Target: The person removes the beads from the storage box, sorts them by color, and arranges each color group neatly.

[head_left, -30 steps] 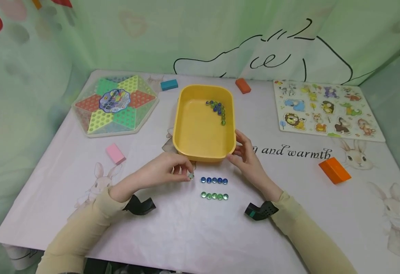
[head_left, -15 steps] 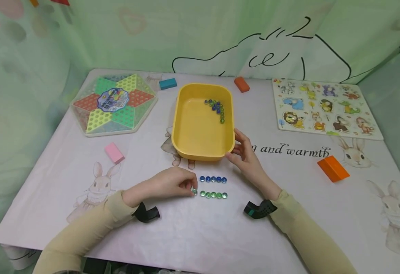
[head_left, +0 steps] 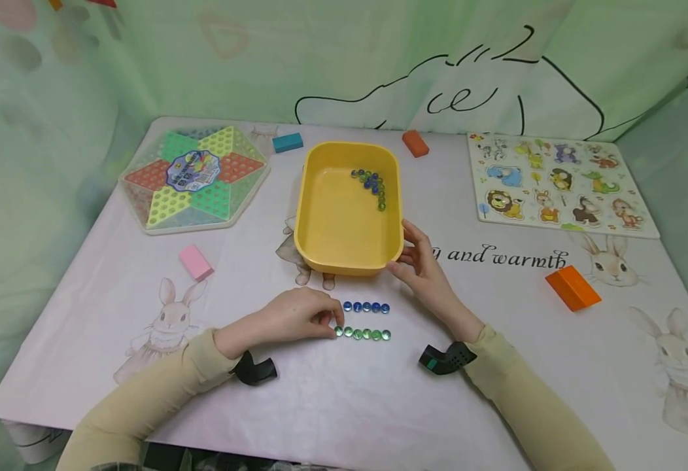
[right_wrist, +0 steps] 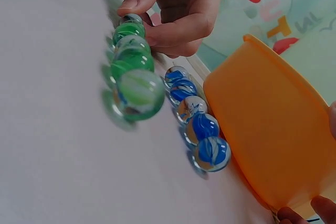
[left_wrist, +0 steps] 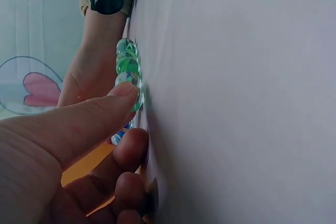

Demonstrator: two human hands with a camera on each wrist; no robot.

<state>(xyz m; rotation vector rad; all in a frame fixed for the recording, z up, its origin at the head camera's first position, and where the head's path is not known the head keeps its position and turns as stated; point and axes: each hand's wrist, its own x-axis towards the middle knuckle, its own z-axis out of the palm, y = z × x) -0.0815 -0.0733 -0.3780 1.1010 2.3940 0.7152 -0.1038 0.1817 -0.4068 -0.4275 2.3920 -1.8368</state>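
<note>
My left hand [head_left: 299, 315] pinches a green glass marble [head_left: 339, 331] between thumb and fingers. That marble stands at the left end of a row of green marbles [head_left: 367, 334] on the table. Behind it, a second row holds several blue marbles [right_wrist: 203, 127]. My right hand [head_left: 429, 281] grips the near right corner of a yellow plastic tub [head_left: 344, 269], thumb on the front and fingers along the side. Inside the tub, more blue and green marbles [head_left: 375, 188] are gathered at the far right. The left wrist view shows my thumb [left_wrist: 100, 121] against the marble.
A Chinese checkers board [head_left: 193, 176] lies at the far left, an animal puzzle board [head_left: 562, 186] at the far right. Around the tub are blocks: pink [head_left: 196, 262], blue [head_left: 288, 142], red-orange [head_left: 416, 144] and orange [head_left: 573, 288]. A printed cloth covers the table.
My left hand has carried the green marble from the left of the blue row toward me, then slightly right, to the green row's left end. The right hand has stayed at the tub.
</note>
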